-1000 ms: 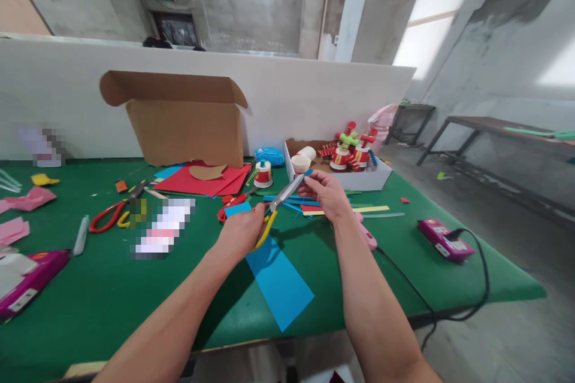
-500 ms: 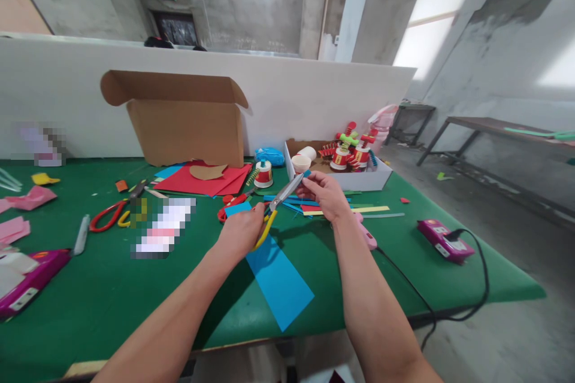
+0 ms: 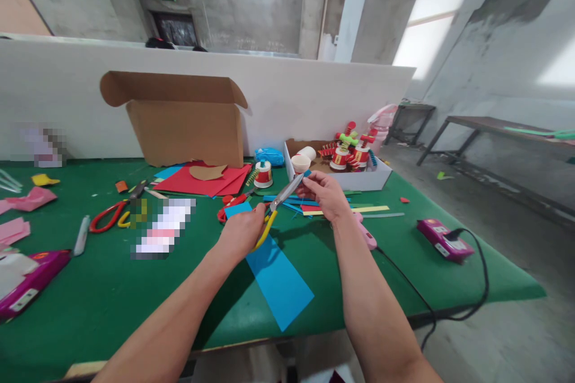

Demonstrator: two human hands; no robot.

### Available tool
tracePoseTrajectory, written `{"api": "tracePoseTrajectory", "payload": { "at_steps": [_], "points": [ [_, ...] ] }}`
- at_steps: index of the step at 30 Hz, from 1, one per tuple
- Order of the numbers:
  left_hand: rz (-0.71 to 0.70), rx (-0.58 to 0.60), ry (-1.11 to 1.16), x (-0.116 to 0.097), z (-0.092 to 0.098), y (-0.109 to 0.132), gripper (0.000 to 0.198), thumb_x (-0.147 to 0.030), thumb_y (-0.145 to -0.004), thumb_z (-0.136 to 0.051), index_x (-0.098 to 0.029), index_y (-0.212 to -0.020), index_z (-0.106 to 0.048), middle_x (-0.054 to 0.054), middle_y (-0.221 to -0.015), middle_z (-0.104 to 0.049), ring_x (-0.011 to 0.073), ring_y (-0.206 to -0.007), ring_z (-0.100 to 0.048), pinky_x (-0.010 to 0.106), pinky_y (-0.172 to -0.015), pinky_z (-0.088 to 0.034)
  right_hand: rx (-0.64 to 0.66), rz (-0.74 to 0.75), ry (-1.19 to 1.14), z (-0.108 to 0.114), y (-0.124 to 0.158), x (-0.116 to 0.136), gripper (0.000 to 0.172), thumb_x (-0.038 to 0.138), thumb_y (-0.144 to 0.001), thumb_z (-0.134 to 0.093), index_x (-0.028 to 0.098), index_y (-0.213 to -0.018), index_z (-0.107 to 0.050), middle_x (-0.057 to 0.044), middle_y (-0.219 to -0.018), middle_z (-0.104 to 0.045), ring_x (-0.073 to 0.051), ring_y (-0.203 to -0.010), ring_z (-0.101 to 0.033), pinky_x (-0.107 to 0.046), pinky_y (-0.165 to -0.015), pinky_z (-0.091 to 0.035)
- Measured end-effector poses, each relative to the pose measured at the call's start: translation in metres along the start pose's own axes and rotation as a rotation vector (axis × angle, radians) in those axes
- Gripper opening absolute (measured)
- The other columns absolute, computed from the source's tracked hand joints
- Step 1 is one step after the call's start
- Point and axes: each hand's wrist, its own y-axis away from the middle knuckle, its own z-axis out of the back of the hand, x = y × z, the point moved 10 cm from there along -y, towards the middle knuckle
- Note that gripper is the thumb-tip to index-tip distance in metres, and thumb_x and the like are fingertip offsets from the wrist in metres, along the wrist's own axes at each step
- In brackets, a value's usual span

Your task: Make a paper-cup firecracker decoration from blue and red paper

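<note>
My left hand (image 3: 240,232) is closed round the yellow handles of a pair of scissors (image 3: 279,202), whose blades point up and right. My right hand (image 3: 327,193) pinches a small blue paper piece (image 3: 307,173) right at the blade tips. Both hands are raised a little above the green table (image 3: 112,293). A long blue paper strip (image 3: 278,281) lies on the table under my left hand, reaching toward the front edge.
An open cardboard box (image 3: 184,122) stands at the back, red paper sheets (image 3: 202,181) before it. A white tray (image 3: 359,179) holds paper-cup crafts. Red scissors (image 3: 105,216), pink glue guns (image 3: 442,240) with a black cable, and paper strips lie around.
</note>
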Motion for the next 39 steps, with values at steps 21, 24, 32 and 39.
{"api": "tracePoseTrajectory", "payload": {
  "at_steps": [21,24,32,39],
  "points": [
    [0.004,-0.008,0.002,0.003,-0.003,-0.001,0.030,-0.024,-0.089,-0.036,-0.012,-0.114,-0.048,0.013,-0.083,-0.066,0.0274,-0.077,-0.067,0.032,-0.060,-0.048,-0.058,0.017,0.014,0.005,-0.002,0.001,0.034,0.042,-0.054,-0.081,0.019,-0.073,-0.064,0.003,-0.061,-0.065,-0.012,-0.058,-0.063,-0.026,-0.061,-0.053],
    [0.015,-0.011,-0.004,0.005,-0.004,-0.002,0.031,-0.025,-0.089,-0.036,-0.012,-0.114,-0.048,0.013,-0.083,-0.066,0.0280,-0.077,-0.067,0.032,-0.059,-0.048,-0.059,0.007,0.010,0.004,-0.001,0.000,0.035,0.042,-0.054,-0.081,0.019,-0.073,-0.064,0.002,-0.061,-0.066,-0.012,-0.059,-0.064,-0.025,-0.061,-0.054],
    [0.018,-0.005,-0.008,0.005,-0.002,-0.001,0.032,-0.023,-0.090,-0.034,-0.012,-0.116,-0.047,0.013,-0.084,-0.066,0.0262,-0.077,-0.067,0.031,-0.060,-0.049,-0.049,0.000,-0.009,0.003,-0.001,-0.001,0.034,0.041,-0.055,-0.081,0.018,-0.074,-0.065,0.001,-0.062,-0.067,-0.012,-0.059,-0.064,-0.025,-0.060,-0.054],
    [0.018,0.007,-0.021,0.004,-0.003,-0.001,0.031,-0.024,-0.091,-0.033,-0.012,-0.115,-0.049,0.013,-0.084,-0.067,0.0255,-0.076,-0.067,0.031,-0.061,-0.049,-0.043,0.002,-0.015,0.004,-0.002,-0.001,0.032,0.040,-0.056,-0.081,0.018,-0.074,-0.065,0.001,-0.062,-0.067,-0.012,-0.059,-0.064,-0.026,-0.061,-0.054]
  ]
}}
